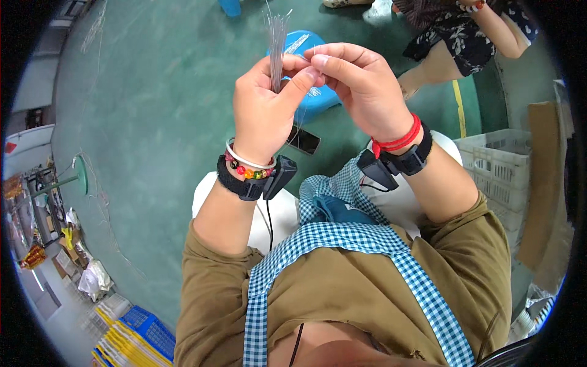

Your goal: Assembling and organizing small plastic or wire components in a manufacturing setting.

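My left hand is closed around a bundle of thin silvery strands, which stands upright and fans out at its top. My right hand meets the left at the fingertips, thumb and forefinger pinched together. A single fine strand appears to run between the pinched fingers, though its ends are hard to make out. Below and beyond both hands is a blue stool, partly hidden by them, with more pale strands lying on it.
A dark phone lies on the green floor near my knees. Another person sits at the far right. White plastic crates and cardboard stand on my right. Yellow and blue crates are stacked at the lower left.
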The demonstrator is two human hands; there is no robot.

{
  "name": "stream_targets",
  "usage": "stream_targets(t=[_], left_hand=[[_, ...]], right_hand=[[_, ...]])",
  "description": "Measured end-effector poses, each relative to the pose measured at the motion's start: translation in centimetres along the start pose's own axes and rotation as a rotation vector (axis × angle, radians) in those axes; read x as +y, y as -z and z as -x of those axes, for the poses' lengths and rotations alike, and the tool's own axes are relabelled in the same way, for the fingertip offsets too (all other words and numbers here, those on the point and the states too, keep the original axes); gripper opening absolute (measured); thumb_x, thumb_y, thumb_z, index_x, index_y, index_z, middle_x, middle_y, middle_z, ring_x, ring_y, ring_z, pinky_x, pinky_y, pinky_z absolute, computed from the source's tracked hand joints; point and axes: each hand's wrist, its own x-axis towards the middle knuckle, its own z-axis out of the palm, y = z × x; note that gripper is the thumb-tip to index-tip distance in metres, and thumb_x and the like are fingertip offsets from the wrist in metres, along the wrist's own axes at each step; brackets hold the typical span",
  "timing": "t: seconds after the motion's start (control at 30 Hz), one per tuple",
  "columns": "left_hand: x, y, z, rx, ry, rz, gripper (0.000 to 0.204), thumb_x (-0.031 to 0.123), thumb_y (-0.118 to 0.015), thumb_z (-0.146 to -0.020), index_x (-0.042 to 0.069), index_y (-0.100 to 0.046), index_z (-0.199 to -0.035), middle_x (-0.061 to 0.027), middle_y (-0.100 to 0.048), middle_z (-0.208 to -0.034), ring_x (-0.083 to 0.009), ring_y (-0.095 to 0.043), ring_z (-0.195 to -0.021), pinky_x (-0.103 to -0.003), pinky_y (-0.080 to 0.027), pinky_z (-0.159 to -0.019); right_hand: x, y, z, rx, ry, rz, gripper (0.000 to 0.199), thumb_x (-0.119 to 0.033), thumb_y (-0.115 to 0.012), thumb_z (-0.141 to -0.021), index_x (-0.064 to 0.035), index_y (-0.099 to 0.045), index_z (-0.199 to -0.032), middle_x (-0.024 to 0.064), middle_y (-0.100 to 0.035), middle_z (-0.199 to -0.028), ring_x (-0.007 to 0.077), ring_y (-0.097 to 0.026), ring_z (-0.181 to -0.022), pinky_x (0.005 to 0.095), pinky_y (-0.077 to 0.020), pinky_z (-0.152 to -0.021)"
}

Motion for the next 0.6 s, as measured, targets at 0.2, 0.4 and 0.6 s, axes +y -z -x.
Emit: stream_targets(t=[0.2,0.4,0.6], left_hand=[[0.1,-0.3,0.4,-0.017,-0.009,-0.007,0.013,0.005,-0.066,-0.091,-0.006,-0.063,-0.097,-0.0109,-0.069,-0.087,-0.0158,-0.068,-0.083,-0.027,-0.054,-0.077],[-0.6,0.1,0.4,-0.044,-0.014,0.044,0.012,0.004,-0.065,-0.091,-0.005,-0.063,-0.098,-0.0118,-0.07,-0.089,-0.0167,-0.068,-0.084,-0.028,-0.055,-0.078],[-0.3,0.2,0.7,-0.003,-0.034,0.027,0.011,0.003,-0.064,-0.091,-0.006,-0.065,-0.098,-0.0125,-0.07,-0.088,-0.0172,-0.068,-0.082,-0.028,-0.055,-0.078]], right_hand=[[-0.8,-0.1,0.5,-0.008,-0.05,-0.016,0.02,-0.011,-0.068,-0.088,0.0031,-0.07,-0.102,0.0076,-0.07,-0.092,0.0124,-0.062,-0.081,0.0252,-0.0507,-0.076],[-0.8,-0.5,0.3,-0.021,-0.058,-0.12,0.019,-0.013,-0.069,-0.088,0.0021,-0.071,-0.099,0.0084,-0.07,-0.092,0.0122,-0.061,-0.076,0.0256,-0.0505,-0.073],[-0.3,-0.4,0.2,-0.005,-0.066,-0.075,0.02,-0.014,-0.069,-0.089,0.0016,-0.071,-0.101,0.0092,-0.071,-0.093,0.0136,-0.064,-0.081,0.0257,-0.0512,-0.075]])
